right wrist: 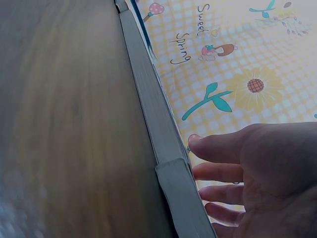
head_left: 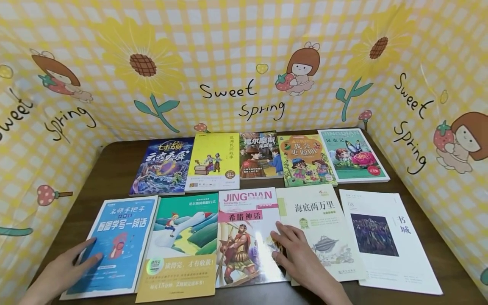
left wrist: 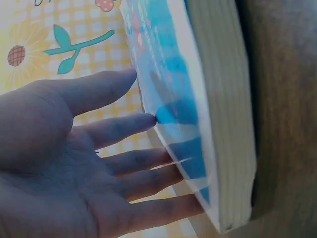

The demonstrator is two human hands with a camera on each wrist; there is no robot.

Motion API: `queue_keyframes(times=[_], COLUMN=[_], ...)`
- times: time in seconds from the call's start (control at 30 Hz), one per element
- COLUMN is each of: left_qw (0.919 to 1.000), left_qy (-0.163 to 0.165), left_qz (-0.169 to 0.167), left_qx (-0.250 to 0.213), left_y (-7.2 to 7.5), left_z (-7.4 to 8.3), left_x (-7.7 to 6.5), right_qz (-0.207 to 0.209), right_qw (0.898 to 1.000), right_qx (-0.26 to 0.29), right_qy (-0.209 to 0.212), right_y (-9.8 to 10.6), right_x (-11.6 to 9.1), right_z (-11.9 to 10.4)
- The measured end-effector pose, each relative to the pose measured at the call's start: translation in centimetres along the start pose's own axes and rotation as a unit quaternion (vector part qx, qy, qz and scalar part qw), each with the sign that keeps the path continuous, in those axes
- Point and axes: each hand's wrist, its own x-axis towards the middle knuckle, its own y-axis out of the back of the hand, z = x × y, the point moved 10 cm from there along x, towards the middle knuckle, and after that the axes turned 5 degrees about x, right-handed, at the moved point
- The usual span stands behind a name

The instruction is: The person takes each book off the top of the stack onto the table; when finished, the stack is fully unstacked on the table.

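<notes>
My left hand [head_left: 65, 269] lies at the left edge of a blue-covered book [head_left: 127, 245] in the front row. Its fingers are extended, and in the left wrist view the fingertips reach the blue cover [left wrist: 168, 84]; nothing is gripped. My right hand [head_left: 297, 250] is over a pale green book [head_left: 312, 199], its fingertips at the right edge of a white and pink book [head_left: 248, 237] with a warrior on the cover. In the right wrist view the right hand [right wrist: 267, 178] has extended fingers beside the book edges [right wrist: 148, 99]; whether they touch is unclear.
A green and gold book [head_left: 187, 237] and a white magazine [head_left: 385, 237] share the front row. Several books stand behind, including a purple one [head_left: 162, 167] and a yellow one [head_left: 215, 163]. A checked yellow cloth [head_left: 228, 51] surrounds the brown table [head_left: 114, 161].
</notes>
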Motion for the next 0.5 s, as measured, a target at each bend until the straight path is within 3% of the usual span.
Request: queue_keyframes(times=[0.5], left_qw=[0.9999], left_qy=[0.010], left_qz=[0.009], left_qx=[-0.008], left_y=[1.1], left_z=[-0.7], left_x=[-0.5], right_qz=[-0.014], right_qw=[1.000], right_qx=[0.010], right_qy=[-0.019], right_y=[0.0], right_x=[0.0], right_z=[0.4])
